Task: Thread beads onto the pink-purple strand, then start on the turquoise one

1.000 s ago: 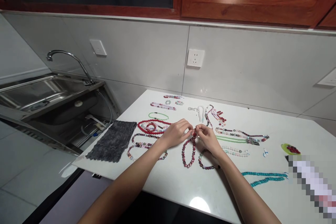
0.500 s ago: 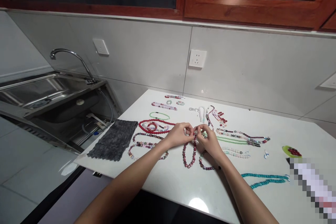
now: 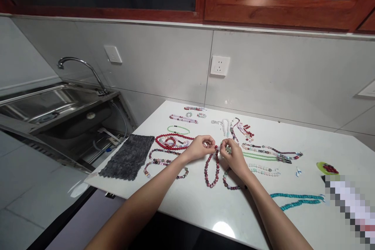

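A loop of dark red mottled beads [image 3: 211, 184] hangs from between my two hands, its lower part lying on the white countertop [image 3: 190, 203]. My left hand [image 3: 200, 148] pinches at the top of this bead string, thumb and forefinger closed. Close by on the right, my right hand [image 3: 234, 157] is also closed in a pinch at the string's upper end. The fine thread between the fingertips is too small to make out. Behind my left wrist lies a red bead necklace [image 3: 159, 142]. Under my right wrist is another multicoloured bead string [image 3: 227, 184], partly hidden.
A dark grey cloth [image 3: 127, 158] lies at left, near the sink [image 3: 73, 95]. Green bead strings [image 3: 258, 156], turquoise bead strings [image 3: 299, 196] and a green dish [image 3: 320, 167] of red beads are at right. Several loose red beads [image 3: 249, 134] lie towards the back.
My fingertips have moved slightly apart, the left hand shifting a little left, so beads now show between them. The bead loop hangs in nearly the same place.
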The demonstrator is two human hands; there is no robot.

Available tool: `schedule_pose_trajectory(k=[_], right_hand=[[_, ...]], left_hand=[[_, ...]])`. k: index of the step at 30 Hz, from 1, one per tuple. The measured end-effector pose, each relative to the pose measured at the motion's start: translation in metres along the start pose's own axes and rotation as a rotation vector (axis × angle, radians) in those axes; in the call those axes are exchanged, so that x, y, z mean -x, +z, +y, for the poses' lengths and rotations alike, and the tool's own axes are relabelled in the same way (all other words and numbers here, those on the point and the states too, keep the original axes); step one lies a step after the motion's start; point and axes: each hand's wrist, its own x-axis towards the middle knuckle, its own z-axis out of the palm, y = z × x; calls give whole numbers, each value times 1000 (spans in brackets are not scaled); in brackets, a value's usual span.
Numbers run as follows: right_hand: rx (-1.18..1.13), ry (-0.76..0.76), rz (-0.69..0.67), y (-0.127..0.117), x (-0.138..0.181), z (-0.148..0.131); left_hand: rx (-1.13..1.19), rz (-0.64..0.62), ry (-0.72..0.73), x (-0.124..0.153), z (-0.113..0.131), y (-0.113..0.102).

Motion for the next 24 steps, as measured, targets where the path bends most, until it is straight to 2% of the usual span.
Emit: schedule_pose_trajectory(k=[5,15,24], right_hand=[[9,19,-29,1,-1,4],[-87,86,-145,-8,-2,-7],[-152,119,-160,-10,-3,1]], left_hand=[[7,-87,10,1,4,0],[86,-142,-59,2,7,-2],[181,-245,-103,6,13,-5]])
